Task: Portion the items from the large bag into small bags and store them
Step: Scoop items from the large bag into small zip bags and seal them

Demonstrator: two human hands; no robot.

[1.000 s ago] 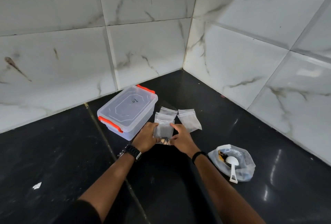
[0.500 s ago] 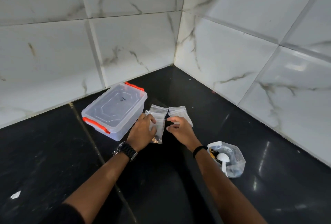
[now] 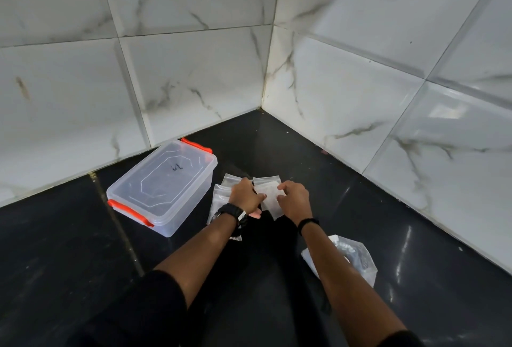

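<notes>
Both my hands are on one small clear bag (image 3: 270,197) in front of me on the black counter. My left hand (image 3: 245,198) pinches its left edge and my right hand (image 3: 293,199) grips its right side. More small clear bags (image 3: 221,194) lie to the left, partly under my left wrist. The large clear bag (image 3: 357,258) lies to the right, half hidden by my right forearm. A clear storage box (image 3: 163,186) with orange clips stands to the left with its lid on.
White marble-look wall tiles (image 3: 194,75) meet in a corner behind the counter. The dark glossy counter (image 3: 69,249) stretches to the left and the front.
My hands left the small bag with contents on the left and moved right and further away onto another small bag. The view shifted down and left.
</notes>
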